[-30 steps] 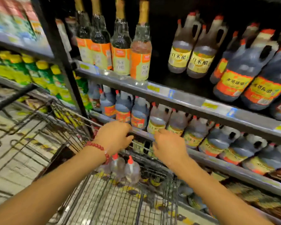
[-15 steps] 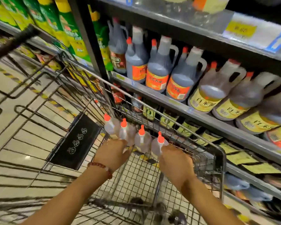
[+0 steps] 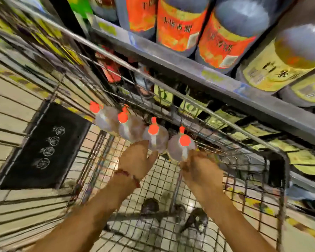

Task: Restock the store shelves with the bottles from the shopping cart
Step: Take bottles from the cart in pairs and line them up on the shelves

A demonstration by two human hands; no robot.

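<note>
Several clear bottles with red caps stand in a row in the wire shopping cart. Both my hands reach down into the cart at them. My left hand, with a red bead bracelet at the wrist, holds the third bottle; its thumb lies along the bottle's lower side and its fingers are hidden. My right hand grips the rightmost bottle low on its body. The two bottles further left stand untouched. The frame is blurred.
The shelf edge runs diagonally just beyond the cart's rim. It carries large dark jugs with orange labels and yellow labels. A black panel hangs on the cart's left side. Tiled floor and cart wheels show through the mesh.
My view has dropped from the shelves down into the cart. Both hands moved from the cart's rim down onto the bottles, and I have come closer to them.
</note>
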